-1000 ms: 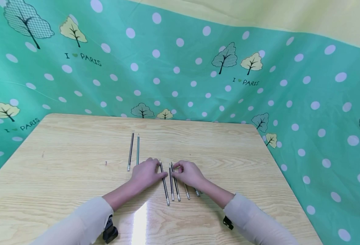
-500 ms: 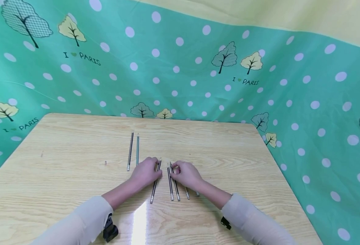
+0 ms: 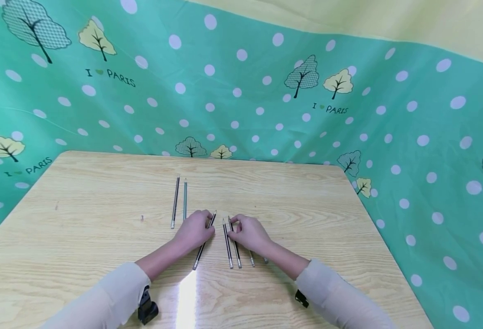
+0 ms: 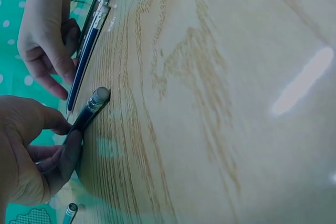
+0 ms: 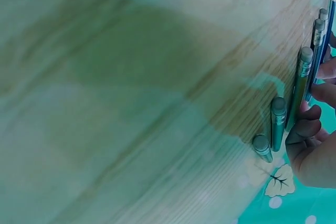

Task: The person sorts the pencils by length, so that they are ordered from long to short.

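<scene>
My left hand (image 3: 194, 230) pinches a black-striped pencil (image 3: 199, 257), its eraser end angled toward me. In the left wrist view, thumb and fingers meet around this pencil (image 4: 90, 109). Opposite, my right hand (image 3: 250, 235) has thumb and index finger curled on a black pencil (image 3: 237, 256). A second black pencil (image 3: 227, 244) lies just left of it, close to the thumb tip. Beneath the right palm, a further pencil (image 3: 252, 261) shows its eraser end. In the right wrist view, several eraser-tipped pencils stand beside the right hand (image 5: 315, 145), among them a teal one (image 5: 278, 121).
Farther back on the wooden table (image 3: 102, 196) lie a dark pencil (image 3: 175, 203) and a teal pencil (image 3: 185, 196), side by side. A tiny reddish bit (image 3: 142, 217) sits to the left. A green printed cloth (image 3: 233, 91) hangs behind the table.
My left hand has drawn its black pencil leftward, away from the others, and its eraser end has swung left. The right hand and its two black pencils have shifted slightly left.
</scene>
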The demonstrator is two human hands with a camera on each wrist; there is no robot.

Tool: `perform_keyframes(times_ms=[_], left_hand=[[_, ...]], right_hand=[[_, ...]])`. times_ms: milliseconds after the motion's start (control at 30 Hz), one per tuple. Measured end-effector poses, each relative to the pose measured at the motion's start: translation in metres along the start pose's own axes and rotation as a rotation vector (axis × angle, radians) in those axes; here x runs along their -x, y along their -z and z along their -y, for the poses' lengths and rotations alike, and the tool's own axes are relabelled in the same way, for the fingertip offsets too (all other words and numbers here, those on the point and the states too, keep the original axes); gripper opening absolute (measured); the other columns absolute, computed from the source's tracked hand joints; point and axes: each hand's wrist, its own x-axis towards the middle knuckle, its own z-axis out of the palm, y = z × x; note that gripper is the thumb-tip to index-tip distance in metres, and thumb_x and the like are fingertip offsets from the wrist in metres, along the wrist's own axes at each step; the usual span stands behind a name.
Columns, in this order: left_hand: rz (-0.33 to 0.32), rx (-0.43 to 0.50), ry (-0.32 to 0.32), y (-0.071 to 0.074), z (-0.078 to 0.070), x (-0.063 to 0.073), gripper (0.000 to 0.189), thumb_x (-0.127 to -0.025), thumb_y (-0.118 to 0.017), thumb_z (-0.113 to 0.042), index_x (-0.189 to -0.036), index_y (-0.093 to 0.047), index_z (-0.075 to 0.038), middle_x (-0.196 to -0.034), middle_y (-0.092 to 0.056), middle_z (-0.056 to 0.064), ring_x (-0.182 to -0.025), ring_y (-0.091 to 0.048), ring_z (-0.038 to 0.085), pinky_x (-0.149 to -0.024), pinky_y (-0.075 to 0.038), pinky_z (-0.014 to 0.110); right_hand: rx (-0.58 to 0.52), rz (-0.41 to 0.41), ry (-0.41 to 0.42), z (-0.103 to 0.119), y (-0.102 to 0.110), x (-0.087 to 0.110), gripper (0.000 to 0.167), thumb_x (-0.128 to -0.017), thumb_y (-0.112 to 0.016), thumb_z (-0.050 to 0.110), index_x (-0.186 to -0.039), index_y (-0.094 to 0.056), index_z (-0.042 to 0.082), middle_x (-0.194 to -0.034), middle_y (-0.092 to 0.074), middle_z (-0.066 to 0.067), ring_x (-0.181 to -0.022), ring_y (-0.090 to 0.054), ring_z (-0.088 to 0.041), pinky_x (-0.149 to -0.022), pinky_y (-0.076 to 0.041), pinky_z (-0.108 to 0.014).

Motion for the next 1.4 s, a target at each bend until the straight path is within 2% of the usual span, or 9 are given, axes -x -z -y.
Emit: perform_keyframes(times_ms=[200, 367, 667, 867, 1400], left_hand=[[0.010, 0.001, 0.015, 0.0015, -0.0006, -0.0006, 0.038, -0.078, -0.062, -0.011, -0.112, -0.059, 0.004, -0.088, -0.058, 0.009, -0.069, -0.052, 0.017, -0.060, -0.045, 0.027], [0.012, 0.022, 0.022, 0.0024, 0.0006, -0.0016, 0.040, -0.077, -0.063, -0.012, -0.113, -0.058, 0.005, -0.086, -0.061, 0.007, -0.070, -0.055, 0.016, -0.062, -0.048, 0.028], [0.022, 0.073, 0.035, 0.0017, 0.0010, -0.0015, 0.038, -0.078, -0.063, -0.013, -0.114, -0.059, 0.001, -0.078, -0.061, 0.003, -0.059, -0.051, 0.012, -0.053, -0.042, 0.024], [0.017, 0.097, 0.039, 0.0020, 0.0012, -0.0003, 0.038, -0.078, -0.062, -0.013, -0.114, -0.059, 0.000, -0.078, -0.063, 0.002, -0.057, -0.051, 0.012, -0.051, -0.042, 0.024], [-0.014, 0.141, 0.041, 0.0057, 0.0053, -0.0015, 0.037, -0.078, -0.063, -0.013, -0.113, -0.060, -0.001, -0.083, -0.063, 0.002, -0.067, -0.055, 0.012, -0.062, -0.047, 0.025]], right_hand=[[0.006, -0.009, -0.006, -0.0004, -0.0007, -0.0024, 0.039, -0.082, -0.070, 0.020, -0.116, -0.060, 0.004, -0.062, -0.053, 0.005, -0.049, -0.044, -0.005, -0.043, -0.036, -0.017], [0.008, -0.014, -0.003, -0.0001, -0.0018, -0.0033, 0.040, -0.081, -0.069, 0.019, -0.117, -0.061, 0.003, -0.058, -0.052, 0.006, -0.046, -0.042, -0.005, -0.041, -0.035, -0.017], [0.028, -0.018, -0.032, 0.0022, -0.0025, -0.0018, 0.038, -0.081, -0.069, 0.019, -0.115, -0.063, 0.004, -0.055, -0.051, 0.007, -0.044, -0.042, -0.005, -0.041, -0.032, -0.017], [0.019, -0.004, -0.047, 0.0045, -0.0008, -0.0019, 0.036, -0.080, -0.068, 0.016, -0.113, -0.063, 0.003, -0.057, -0.052, 0.005, -0.045, -0.042, -0.006, -0.041, -0.033, -0.018], [0.007, 0.002, -0.086, 0.0067, 0.0046, -0.0015, 0.033, -0.078, -0.068, 0.014, -0.109, -0.065, 0.005, -0.060, -0.055, 0.004, -0.047, -0.046, -0.008, -0.042, -0.036, -0.021]])
